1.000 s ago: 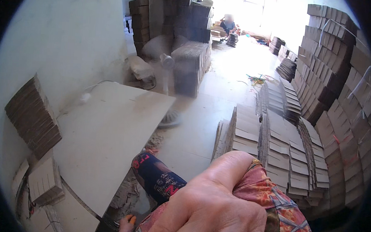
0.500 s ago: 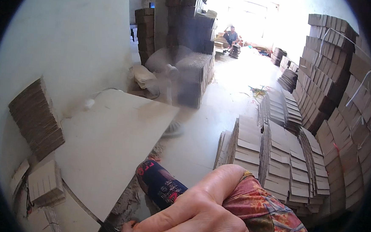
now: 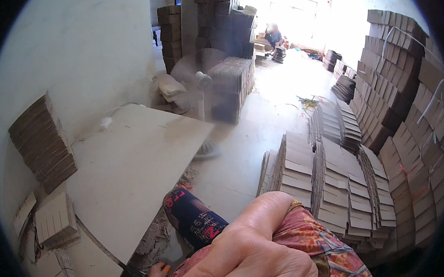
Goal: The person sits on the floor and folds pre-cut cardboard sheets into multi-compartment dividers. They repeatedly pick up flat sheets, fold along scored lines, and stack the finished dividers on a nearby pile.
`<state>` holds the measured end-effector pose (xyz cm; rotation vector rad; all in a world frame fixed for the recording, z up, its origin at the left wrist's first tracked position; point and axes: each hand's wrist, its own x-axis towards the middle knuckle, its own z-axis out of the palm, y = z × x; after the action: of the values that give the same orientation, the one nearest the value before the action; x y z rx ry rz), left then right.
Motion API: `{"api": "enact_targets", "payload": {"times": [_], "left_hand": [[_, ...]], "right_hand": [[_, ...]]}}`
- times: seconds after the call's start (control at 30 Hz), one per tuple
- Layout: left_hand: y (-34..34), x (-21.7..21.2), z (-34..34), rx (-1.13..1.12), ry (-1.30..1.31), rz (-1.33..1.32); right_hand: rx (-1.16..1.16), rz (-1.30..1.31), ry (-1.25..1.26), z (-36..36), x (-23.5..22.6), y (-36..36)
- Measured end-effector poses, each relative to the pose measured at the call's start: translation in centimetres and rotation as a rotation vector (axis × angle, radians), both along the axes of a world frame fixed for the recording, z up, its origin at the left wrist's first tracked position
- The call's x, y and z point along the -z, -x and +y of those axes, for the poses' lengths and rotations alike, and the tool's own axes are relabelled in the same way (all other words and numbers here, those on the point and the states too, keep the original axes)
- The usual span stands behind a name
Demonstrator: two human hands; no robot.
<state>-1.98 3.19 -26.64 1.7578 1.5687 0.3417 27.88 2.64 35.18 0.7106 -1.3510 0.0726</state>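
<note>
My right hand (image 3: 260,265) fills the lower middle, its back toward the view and wrist sharply bent. Its fingers curl down past the lower edge, so whatever they hold is hidden. A red and orange patterned sleeve (image 3: 332,247) covers that arm. At the lower edge, left of it, skin-coloured fingertips (image 3: 156,275), one tipped orange, barely show; they look like part of my left hand, the rest out of sight. Beyond both lies dark cloth with red and white print (image 3: 194,218), apparently over a bent leg. Nearest on the left is a pale board (image 3: 129,158).
Stacked slotted cardboard pieces stand right (image 3: 336,186) and along the right wall (image 3: 388,72). Left are a leaning cardboard stack (image 3: 44,140) and smaller bundle (image 3: 57,217). A running fan (image 3: 202,94) stands beyond the board. Scraps (image 3: 152,241) litter the floor. Another person (image 3: 274,37) sits far back.
My right hand has shifted slightly right and no longer meets the fingertips at the lower edge; an orange tip now shows there. Patterned cloth has come into sight between them.
</note>
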Motion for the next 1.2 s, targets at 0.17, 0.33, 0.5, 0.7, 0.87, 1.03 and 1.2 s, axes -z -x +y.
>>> {"api": "enact_targets", "payload": {"times": [0.17,0.33,0.5,0.7,0.87,1.03,1.2], "left_hand": [[-1.5,7.5,0.7,0.086,-0.735,0.429],[0.0,8.6,0.9,0.044,-0.599,0.317],[-1.5,-1.6,0.6,0.008,0.151,-0.033],[-1.5,-5.9,-0.4,0.064,0.009,0.061],[-0.6,-4.0,-0.3,0.057,-0.002,0.079],[-2.6,-6.5,0.5,0.021,0.248,-0.024],[-0.8,-5.6,-0.3,0.033,0.129,0.033]], "right_hand": [[-0.120,-0.076,0.017,0.1,-0.1,-0.4],[-0.169,-0.035,-0.020,-0.4,-0.8,-0.1],[-0.134,-0.034,0.042,0.1,0.5,-0.5],[-0.166,-0.082,0.054,-0.9,-0.3,-0.6],[-0.183,-0.123,0.022,-0.6,-0.5,-0.3],[-0.175,-0.071,0.044,-0.4,0.0,-0.2],[-0.221,-0.025,0.019,-0.5,-0.5,0.7]]}}
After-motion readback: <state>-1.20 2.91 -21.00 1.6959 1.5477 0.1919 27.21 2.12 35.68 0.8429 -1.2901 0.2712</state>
